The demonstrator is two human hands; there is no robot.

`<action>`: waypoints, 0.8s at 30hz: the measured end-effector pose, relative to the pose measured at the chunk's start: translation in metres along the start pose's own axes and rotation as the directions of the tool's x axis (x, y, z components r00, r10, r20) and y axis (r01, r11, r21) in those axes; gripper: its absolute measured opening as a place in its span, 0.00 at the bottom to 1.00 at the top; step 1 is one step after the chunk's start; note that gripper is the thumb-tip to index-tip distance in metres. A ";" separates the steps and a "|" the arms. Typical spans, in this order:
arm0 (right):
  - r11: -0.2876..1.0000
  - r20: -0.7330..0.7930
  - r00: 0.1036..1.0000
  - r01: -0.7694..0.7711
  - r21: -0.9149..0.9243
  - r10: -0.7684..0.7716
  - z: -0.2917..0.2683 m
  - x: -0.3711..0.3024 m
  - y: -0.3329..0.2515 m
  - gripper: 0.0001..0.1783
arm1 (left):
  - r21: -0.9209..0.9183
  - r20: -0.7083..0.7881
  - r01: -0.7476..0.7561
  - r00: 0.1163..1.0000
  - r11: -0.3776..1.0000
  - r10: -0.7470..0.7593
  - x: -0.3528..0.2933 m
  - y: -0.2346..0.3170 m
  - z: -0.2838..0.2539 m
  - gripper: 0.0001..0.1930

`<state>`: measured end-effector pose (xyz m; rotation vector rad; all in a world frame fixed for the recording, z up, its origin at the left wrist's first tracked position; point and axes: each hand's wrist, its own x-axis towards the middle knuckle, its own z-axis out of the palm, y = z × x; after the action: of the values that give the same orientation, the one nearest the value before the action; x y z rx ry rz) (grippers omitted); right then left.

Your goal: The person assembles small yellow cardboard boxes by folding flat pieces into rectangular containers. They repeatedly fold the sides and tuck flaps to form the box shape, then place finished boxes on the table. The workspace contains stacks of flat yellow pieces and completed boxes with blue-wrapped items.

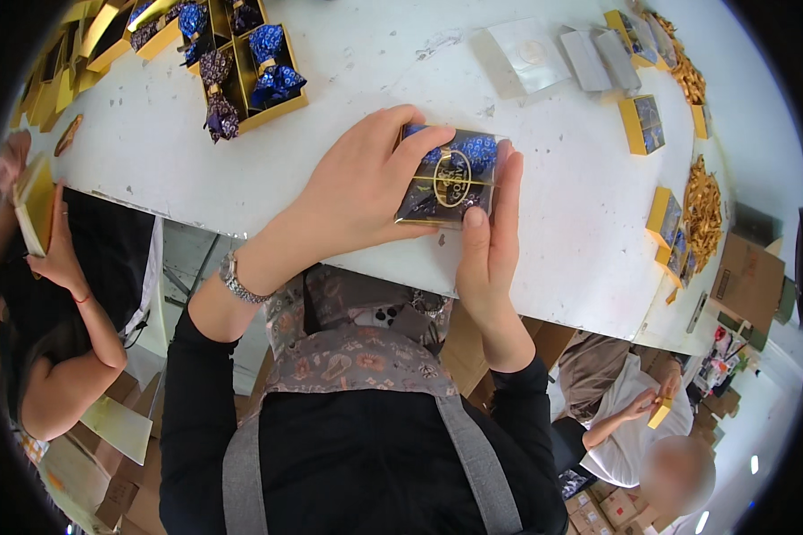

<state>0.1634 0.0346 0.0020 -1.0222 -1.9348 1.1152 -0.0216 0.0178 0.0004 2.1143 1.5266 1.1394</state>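
Head view: we have a small clear-covered box (452, 183) between our two hands, over the white table (562, 169) near its front edge. Our left hand (357, 183) is clamped on its left side, a finger across the top; our right hand (491, 232) grips its right side, thumb at the lower corner. Through the cover we see blue wrapped pieces (482, 152) above and dark wrapped pieces (417, 201) below. At upper left a gold divided box (277, 114) holds blue twists (266, 45) and brown twists (216, 71), some leaning over its rim. Toward the table's right edge we find small gold boxes (633, 125), clear sleeves (589, 58) and heaps of gold ribbon-like pieces (702, 214). The front edge passes beneath our wrists; white tabletop runs leftward to the gold divided box and, more broadly, rightward to the small gold boxes
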 end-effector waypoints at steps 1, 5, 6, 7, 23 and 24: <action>0.999 0.002 1.000 -0.006 0.041 0.005 0.001 -0.001 0.002 0.35 | 0.005 0.007 -0.006 1.000 1.000 0.006 0.000 -0.001 0.000 0.42; 0.987 0.042 0.999 0.014 -0.161 -0.007 0.000 -0.001 0.008 0.35 | 0.010 0.024 0.004 1.000 1.000 -0.004 -0.001 -0.001 -0.001 0.45; 0.954 0.063 0.998 0.034 -0.298 -0.016 -0.002 -0.001 0.008 0.35 | 0.007 0.026 0.015 1.000 1.000 -0.015 -0.002 0.000 -0.002 0.45; 0.903 0.076 0.997 0.055 -0.426 -0.025 -0.003 -0.001 0.008 0.35 | 0.007 0.050 0.023 0.998 1.000 -0.023 -0.001 0.000 -0.004 0.44; 0.263 -0.059 0.988 -0.019 -0.964 -0.144 -0.131 0.000 0.031 0.46 | 0.590 -0.444 0.349 0.893 0.728 -0.068 -0.016 -0.012 -0.069 0.29; 0.243 -0.082 0.969 -0.023 -0.970 -0.235 -0.139 0.006 0.024 0.46 | 0.588 -0.494 0.452 0.857 0.671 -0.144 -0.016 -0.019 -0.067 0.26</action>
<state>0.2832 0.0995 0.0382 -1.4719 -2.4184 -0.5336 -0.0861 -0.0025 0.0244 1.9199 2.7603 1.0175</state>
